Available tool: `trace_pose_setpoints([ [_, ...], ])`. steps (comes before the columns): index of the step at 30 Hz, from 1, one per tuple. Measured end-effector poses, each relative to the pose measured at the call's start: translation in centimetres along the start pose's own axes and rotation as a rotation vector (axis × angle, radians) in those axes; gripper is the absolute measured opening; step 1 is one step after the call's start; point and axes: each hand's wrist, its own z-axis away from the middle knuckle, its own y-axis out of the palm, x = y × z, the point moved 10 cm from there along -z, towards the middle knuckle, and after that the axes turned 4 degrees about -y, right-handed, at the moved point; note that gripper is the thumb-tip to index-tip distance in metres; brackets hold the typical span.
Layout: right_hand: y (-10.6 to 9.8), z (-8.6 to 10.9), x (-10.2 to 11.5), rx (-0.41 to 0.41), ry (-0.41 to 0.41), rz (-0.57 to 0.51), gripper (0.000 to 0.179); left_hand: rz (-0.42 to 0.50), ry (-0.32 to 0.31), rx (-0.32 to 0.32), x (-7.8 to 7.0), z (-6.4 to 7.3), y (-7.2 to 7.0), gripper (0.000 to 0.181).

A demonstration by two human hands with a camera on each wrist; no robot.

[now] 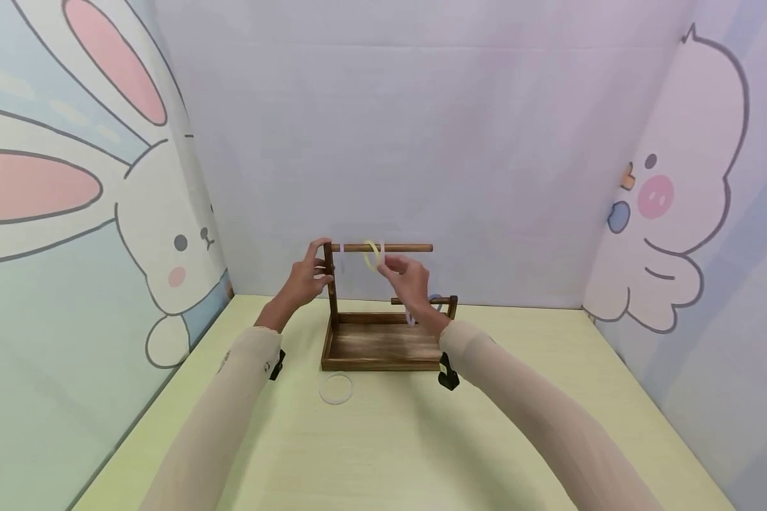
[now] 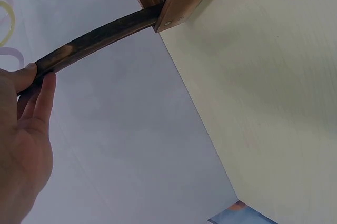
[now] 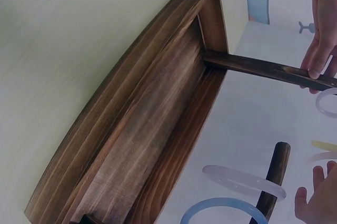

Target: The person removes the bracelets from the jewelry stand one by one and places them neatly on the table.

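Steadiness counts, I'd judge: the left hand (image 1: 308, 275) curls round the upright post (image 1: 332, 301) while the right hand (image 1: 410, 281) seems to pinch the yellow ring (image 2: 12, 21) on the upper bar (image 1: 412, 248), best eased gently past jostling the pale ring (image 1: 382, 248) beside it.

Real-looking wood is shown all over the tray (image 3: 129, 87), with streaky grain and a low satin sheen. The wooden post (image 2: 100, 40) is finished pretty smooth, with a bit of shine caught along it. Plastic is suggested by the blue ring (image 3: 224, 202) and yellow ring (image 2: 12, 24), both smooth and kinda glossy. Creased, matt, cloth-looking stuff is seen on the backdrop (image 1: 422, 142), soft matt fabric on the sleeves (image 1: 537, 397), and the table (image 1: 358, 454) is surfaced smooth, faintly grained.
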Motion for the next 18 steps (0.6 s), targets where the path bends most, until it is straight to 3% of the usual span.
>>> trace_pose_setpoints([
  [9,-0.16,-0.12,0.19,-0.003,-0.034,-0.012,0.024,-0.002,0.037,-0.015,0.09,-0.20,-0.22,0.082],
  [18,-0.47,0.02,-0.21,0.006,-0.023,-0.005,0.024,0.008,0.020,-0.004,0.42,-0.26,0.01,0.083],
])
